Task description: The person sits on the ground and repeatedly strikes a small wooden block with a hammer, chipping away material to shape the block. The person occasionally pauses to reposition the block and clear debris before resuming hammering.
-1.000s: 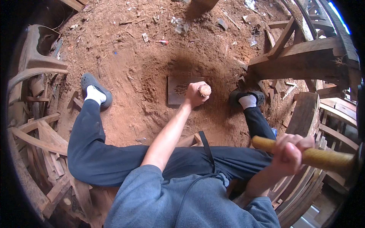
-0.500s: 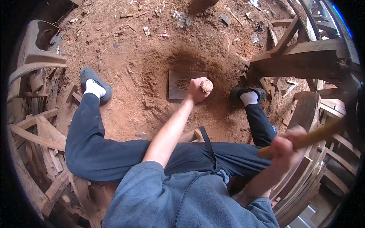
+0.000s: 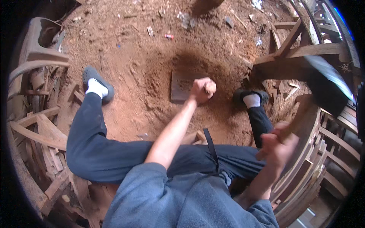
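Note:
My left hand [image 3: 199, 90] is closed around a wooden stick [image 3: 210, 88], whose round pale end faces up; its lower part is hidden by the hand. Beneath it a flat brown slab [image 3: 178, 90] lies on the ground, its face roughened. At the right, my right hand [image 3: 277, 146] grips the handle of a hatchet [image 3: 329, 89], smeared by motion. The dark head with a bright edge is raised away from the stick, to the right.
Sawdust and scraps cover the ground [image 3: 133, 72]. My feet in grey clogs [image 3: 99, 85] flank the slab. Curved wooden pieces [image 3: 38, 133] are heaped at the left, and stacked slats [image 3: 304, 178] and a timber frame [image 3: 300, 57] stand at the right.
The hatchet has swung so that its head now shows at the right, where only the handle showed before. My left hand stays over the slab, still around the stick.

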The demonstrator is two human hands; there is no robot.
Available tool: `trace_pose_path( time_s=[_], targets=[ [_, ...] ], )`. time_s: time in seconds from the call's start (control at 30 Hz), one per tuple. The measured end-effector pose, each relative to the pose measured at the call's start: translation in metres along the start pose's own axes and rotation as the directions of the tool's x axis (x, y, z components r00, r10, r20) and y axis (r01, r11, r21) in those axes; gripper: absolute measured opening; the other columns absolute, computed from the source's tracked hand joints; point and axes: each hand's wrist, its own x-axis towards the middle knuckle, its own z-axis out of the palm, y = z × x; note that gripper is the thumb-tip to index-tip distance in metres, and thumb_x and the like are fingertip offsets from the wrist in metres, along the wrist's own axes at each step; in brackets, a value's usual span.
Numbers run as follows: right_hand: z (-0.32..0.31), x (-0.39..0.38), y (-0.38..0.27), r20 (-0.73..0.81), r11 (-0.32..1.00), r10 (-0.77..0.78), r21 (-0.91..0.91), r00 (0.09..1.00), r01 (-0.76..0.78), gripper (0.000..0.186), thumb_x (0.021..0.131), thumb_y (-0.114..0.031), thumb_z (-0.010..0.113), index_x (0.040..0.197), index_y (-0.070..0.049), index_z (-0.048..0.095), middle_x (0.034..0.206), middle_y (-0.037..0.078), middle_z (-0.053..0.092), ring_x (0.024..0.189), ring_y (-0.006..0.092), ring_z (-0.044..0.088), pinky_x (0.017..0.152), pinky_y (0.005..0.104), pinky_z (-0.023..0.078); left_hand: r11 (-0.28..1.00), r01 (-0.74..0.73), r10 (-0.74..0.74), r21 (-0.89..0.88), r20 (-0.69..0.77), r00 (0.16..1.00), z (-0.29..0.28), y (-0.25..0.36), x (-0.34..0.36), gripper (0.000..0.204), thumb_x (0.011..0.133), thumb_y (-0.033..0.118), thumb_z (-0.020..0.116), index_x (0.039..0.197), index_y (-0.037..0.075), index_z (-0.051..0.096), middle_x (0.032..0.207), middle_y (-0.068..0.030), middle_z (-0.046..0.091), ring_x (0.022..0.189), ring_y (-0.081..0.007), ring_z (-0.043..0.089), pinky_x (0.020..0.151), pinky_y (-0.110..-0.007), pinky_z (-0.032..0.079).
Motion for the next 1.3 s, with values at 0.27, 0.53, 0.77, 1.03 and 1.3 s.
trace_pose_path(
  time_s=[0.27, 0.53, 0.77, 1.03, 1.3],
  targets=[
    [0.095, -0.001, 0.026, -0.267, 0.928, -0.363, -0.194, 0.893, 0.319, 0.008, 0.072, -0.008, 0.062, 0.072, -0.001, 0.059, 0.066, 0.012, 0.059, 0.057, 0.0220, 0.055, 0.057, 0.0338, 0.044, 0.999, 0.052, -0.052, -0.005, 0.030, 0.998, 0.003, 0.000, -0.004, 0.018, 0.061, 0.009, 0.068, 0.076, 0.005, 0.059, 0.071, -0.0103, 0.063, 0.067, -0.0284, 0.065, 0.061, -0.033, 0.052],
    [0.011, 0.000, 0.020, -0.028, 0.980, 0.123, -0.154, 0.992, -0.126, 0.019, 0.059, 0.000, 0.062, 0.075, 0.000, 0.053, 0.060, -0.002, 0.047, 0.052, 0.0064, 0.044, 0.042, 0.0223, 0.033, 1.000, 0.024, -0.024, 0.014, -0.018, 1.000, -0.001, 0.006, -0.008, 0.009, 0.066, 0.007, 0.065, 0.072, 0.007, 0.059, 0.071, -0.0135, 0.064, 0.068, -0.0302, 0.065, 0.061, -0.036, 0.053],
    [0.053, 0.003, -0.001, -0.190, 0.944, -0.314, 0.038, 0.930, 0.326, 0.010, 0.069, -0.001, 0.058, 0.078, 0.000, 0.054, 0.058, 0.009, 0.052, 0.052, 0.0193, 0.052, 0.049, 0.0308, 0.044, 0.995, 0.102, -0.102, 0.000, 0.074, 0.992, -0.001, -0.001, -0.004, 0.016, 0.064, 0.009, 0.069, 0.077, 0.005, 0.060, 0.075, -0.0139, 0.065, 0.070, -0.0290, 0.066, 0.062, -0.035, 0.054],
    [0.094, 0.008, 0.097, 0.228, 0.919, 0.299, -0.329, 0.926, -0.216, 0.019, 0.067, -0.008, 0.055, 0.081, 0.003, 0.061, 0.065, 0.022, 0.059, 0.060, 0.0282, 0.062, 0.061, 0.0377, 0.048, 0.987, 0.140, -0.150, 0.080, 0.137, 0.979, -0.009, 0.007, 0.005, 0.012, 0.064, 0.006, 0.065, 0.074, 0.005, 0.059, 0.071, -0.0124, 0.063, 0.067, -0.0304, 0.064, 0.060, -0.035, 0.051],
    [0.072, -0.003, 0.084, 0.313, 0.860, 0.500, -0.071, 0.807, -0.505, 0.012, 0.064, 0.000, 0.060, 0.070, -0.004, 0.051, 0.058, -0.003, 0.048, 0.049, 0.0068, 0.043, 0.045, 0.0260, 0.034, 0.984, 0.170, -0.157, -0.057, 0.188, 0.970, -0.039, 0.010, -0.002, 0.015, 0.061, 0.005, 0.066, 0.075, 0.003, 0.059, 0.071, -0.0116, 0.064, 0.067, -0.0242, 0.066, 0.062, -0.032, 0.052]
  ],
)
